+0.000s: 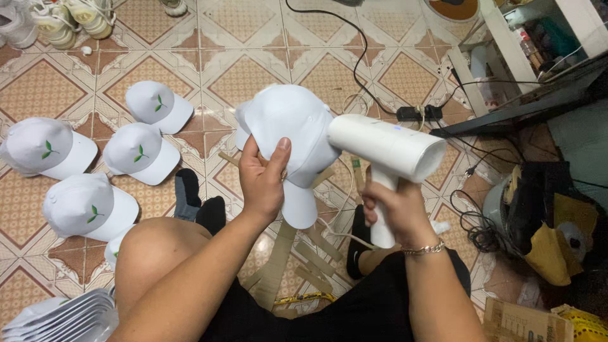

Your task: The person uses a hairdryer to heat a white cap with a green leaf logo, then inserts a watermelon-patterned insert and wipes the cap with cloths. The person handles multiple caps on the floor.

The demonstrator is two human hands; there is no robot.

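We are at the blow-drying step: our left hand [263, 180] holds a white cap [288, 136] up in front of us, thumb and fingers pinching its fabric near the brim, while our right hand [396, 206] has its fingers wrapped tight around the handle of a white hair dryer [386, 147], nozzle touching the cap's crown. Both forearms reach out above our knees, wrists bent inward. Next we would likely need to turn the cap so another panel faces the nozzle. Finished caps with green leaf marks [136, 152] lie on the tiled floor [240, 69].
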